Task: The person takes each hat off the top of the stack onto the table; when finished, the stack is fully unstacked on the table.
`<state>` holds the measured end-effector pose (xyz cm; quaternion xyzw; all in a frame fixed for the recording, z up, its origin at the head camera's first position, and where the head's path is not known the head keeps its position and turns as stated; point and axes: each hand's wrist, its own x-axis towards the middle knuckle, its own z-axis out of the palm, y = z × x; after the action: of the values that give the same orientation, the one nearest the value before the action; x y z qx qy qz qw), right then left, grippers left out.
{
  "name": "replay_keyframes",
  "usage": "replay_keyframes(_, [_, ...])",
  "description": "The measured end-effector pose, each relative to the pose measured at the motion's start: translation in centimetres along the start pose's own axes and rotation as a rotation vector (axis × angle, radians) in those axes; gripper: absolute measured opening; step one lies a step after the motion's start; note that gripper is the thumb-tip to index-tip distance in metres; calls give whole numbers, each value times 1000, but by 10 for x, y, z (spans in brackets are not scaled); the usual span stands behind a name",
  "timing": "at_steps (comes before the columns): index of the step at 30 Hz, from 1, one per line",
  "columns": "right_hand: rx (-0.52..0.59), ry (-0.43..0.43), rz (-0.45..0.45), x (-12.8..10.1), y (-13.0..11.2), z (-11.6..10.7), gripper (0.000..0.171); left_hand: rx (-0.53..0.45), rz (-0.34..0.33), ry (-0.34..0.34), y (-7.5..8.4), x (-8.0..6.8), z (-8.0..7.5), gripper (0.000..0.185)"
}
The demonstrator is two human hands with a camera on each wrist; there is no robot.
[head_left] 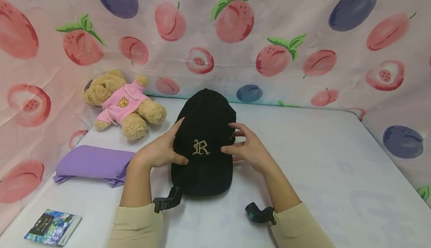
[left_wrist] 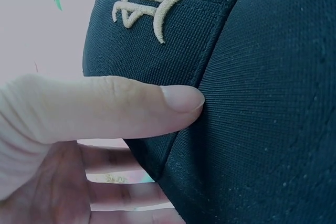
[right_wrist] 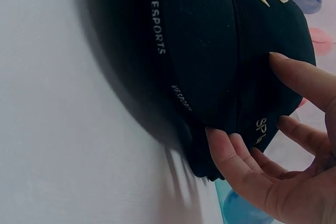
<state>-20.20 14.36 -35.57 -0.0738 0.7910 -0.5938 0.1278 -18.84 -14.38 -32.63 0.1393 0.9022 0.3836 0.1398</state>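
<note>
A black baseball cap (head_left: 203, 124) with a gold embroidered letter R on its front has its brim toward me, between both hands. My left hand (head_left: 157, 151) holds its left side; in the left wrist view the thumb (left_wrist: 157, 106) lies across the front panel by the brim seam, other fingers behind the cap's edge. On the opposite side, my right hand (head_left: 250, 149) holds the cap with thumb on the front panel and fingers spread along the side. White lettering runs along the brim's edge (right_wrist: 157, 24) in the right wrist view, above the white tabletop.
A teddy bear (head_left: 124, 104) in a pink hoodie lies at the back left. Below it are a folded purple cloth (head_left: 94, 164), close to my left forearm, and a small colourful booklet (head_left: 52, 227). Fruit-printed fabric (head_left: 235, 64) hangs behind the white table (head_left: 320, 173).
</note>
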Motion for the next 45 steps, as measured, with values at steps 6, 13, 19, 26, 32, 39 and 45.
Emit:
replay_keyframes(6, [-3,6,-3,-3,-5,-1,83,-6,-3,5,4,-1,-1,126])
replay_keyframes(13, [-11,5,-12,-6,-9,-4,84,-16,13,12,8,-3,-2,125])
replay_keyframes(19, [-30,16,-17,-8,-11,-7,84,-29,24,14,10,-3,-2,126])
replay_keyframes(26, [-31,25,-42,-10,-15,-11,83,-50,72,41,12,-4,-2,125])
replay_keyframes(32, [-27,36,-53,-12,-18,-16,83,-41,97,62,15,-3,-2,123])
replay_keyframes(39, [-23,56,-60,-13,-22,-23,83,-54,70,75,20,-4,-4,120])
replay_keyframes(45, [-21,73,-70,-15,-25,-27,82,-96,65,101,24,-2,-4,116])
